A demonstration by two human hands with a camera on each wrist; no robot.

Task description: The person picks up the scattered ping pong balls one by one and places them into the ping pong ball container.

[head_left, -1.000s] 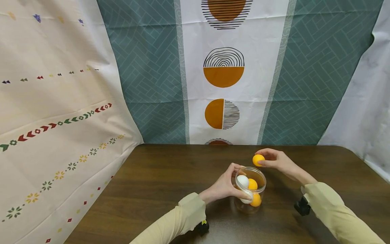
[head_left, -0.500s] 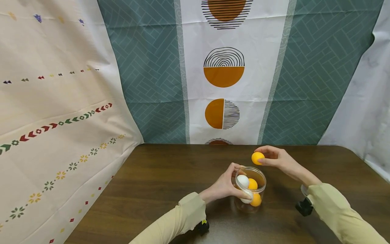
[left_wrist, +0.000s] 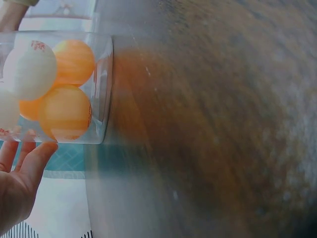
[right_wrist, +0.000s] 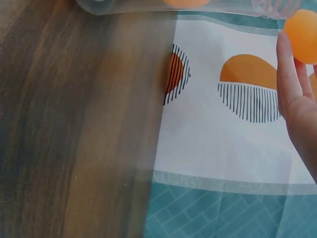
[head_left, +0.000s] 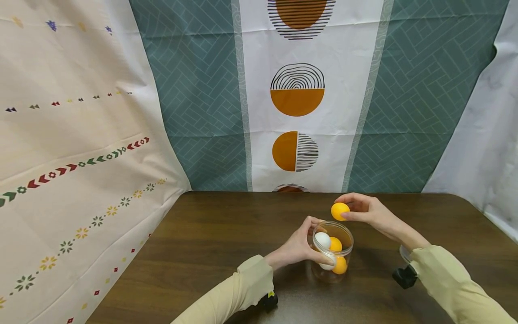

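Head view: the right hand [head_left: 366, 210] pinches an orange ball [head_left: 340, 211] in its fingers just above the clear jar [head_left: 332, 252]. The left hand [head_left: 301, 246] grips the jar, which stands on the brown surface [head_left: 210, 252].

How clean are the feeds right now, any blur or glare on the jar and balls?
Head view: sharp, evenly lit; the clear jar and the orange ball in the right hand read clearly, with soft shadows on the table. Left wrist view: jar and balls fairly clear, table smeared and out of focus. Right wrist view: wood grain soft; ball cut off at the frame edge.
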